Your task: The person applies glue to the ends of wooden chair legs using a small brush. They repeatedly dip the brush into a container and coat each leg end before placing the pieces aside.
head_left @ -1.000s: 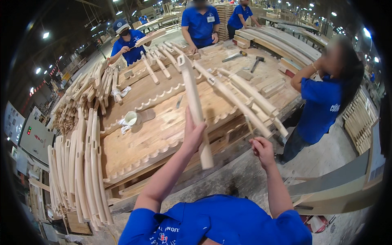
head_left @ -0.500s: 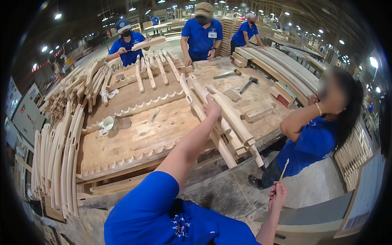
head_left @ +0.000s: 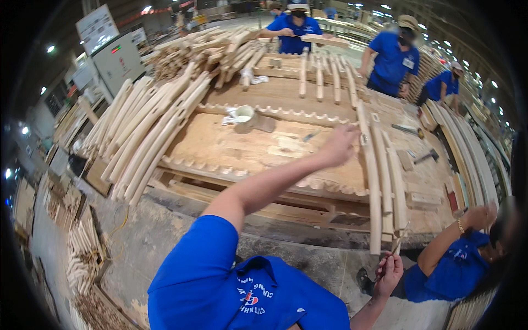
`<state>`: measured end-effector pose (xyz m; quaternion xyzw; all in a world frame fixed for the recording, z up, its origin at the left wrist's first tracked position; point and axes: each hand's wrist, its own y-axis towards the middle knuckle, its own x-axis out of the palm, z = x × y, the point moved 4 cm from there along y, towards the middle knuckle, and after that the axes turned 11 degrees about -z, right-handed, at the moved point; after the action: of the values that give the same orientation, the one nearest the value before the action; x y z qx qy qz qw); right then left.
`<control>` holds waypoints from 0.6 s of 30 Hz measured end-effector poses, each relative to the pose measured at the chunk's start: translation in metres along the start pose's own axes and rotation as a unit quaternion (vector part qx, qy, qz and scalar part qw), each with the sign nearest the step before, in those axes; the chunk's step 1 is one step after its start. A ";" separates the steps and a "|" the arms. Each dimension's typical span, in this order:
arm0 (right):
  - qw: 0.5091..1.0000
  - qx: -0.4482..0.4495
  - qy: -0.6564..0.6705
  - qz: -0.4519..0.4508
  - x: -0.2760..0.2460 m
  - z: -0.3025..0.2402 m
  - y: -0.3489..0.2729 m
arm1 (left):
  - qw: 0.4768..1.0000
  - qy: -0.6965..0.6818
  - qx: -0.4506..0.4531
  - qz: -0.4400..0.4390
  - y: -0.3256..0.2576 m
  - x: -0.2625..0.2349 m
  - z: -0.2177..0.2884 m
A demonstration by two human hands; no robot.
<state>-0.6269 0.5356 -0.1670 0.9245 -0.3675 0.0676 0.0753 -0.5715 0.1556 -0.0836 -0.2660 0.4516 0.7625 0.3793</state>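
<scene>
My left hand (head_left: 340,146) is over the workbench, just left of a long curved wooden piece (head_left: 374,192) with a slot near its far end. Motion smears its fingers, so whether they hold anything is unclear. Down at the right, beyond the bench's near edge, my right hand (head_left: 389,272) grips a thin wooden stick (head_left: 402,239) with a pale tip, pointing up. Beside the slotted piece lie more long wooden pieces (head_left: 397,187), some jutting over the near edge. A scalloped wooden strip (head_left: 297,116) crosses the bench, with a small white cup (head_left: 242,116) next to it.
Curved slotted pieces (head_left: 148,132) are stacked at the left, with a larger heap (head_left: 203,55) behind. A hammer (head_left: 427,157) lies on the right side. One co-worker (head_left: 456,264) is close at my right; others (head_left: 393,58) stand across the bench. A grey cabinet (head_left: 117,61) stands far left.
The view has swung left. My left hand has come off the long wooden pieces and moved to their left. My right hand still holds the stick, now nearer the pieces' near ends.
</scene>
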 end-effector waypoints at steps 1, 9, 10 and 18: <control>1.000 0.000 0.000 -0.031 0.018 0.001 0.011 | 0.998 0.049 -0.026 0.007 -0.020 -0.042 -0.022; 0.969 0.032 -0.101 -0.223 0.163 0.019 0.061 | 0.767 0.390 -0.501 -0.094 -0.285 -0.325 -0.170; 0.963 0.031 -0.118 -0.240 0.182 0.021 0.065 | 0.759 0.375 -0.532 -0.021 -0.331 -0.356 -0.175; 0.895 -0.068 -0.344 -0.277 0.331 0.023 0.106 | 0.659 0.341 -0.670 0.007 -0.527 -0.497 -0.213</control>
<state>-0.4596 0.2339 -0.1204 0.9468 -0.1034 -0.3039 0.0228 0.1567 -0.0417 -0.0640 -0.6861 -0.0823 0.7175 -0.0874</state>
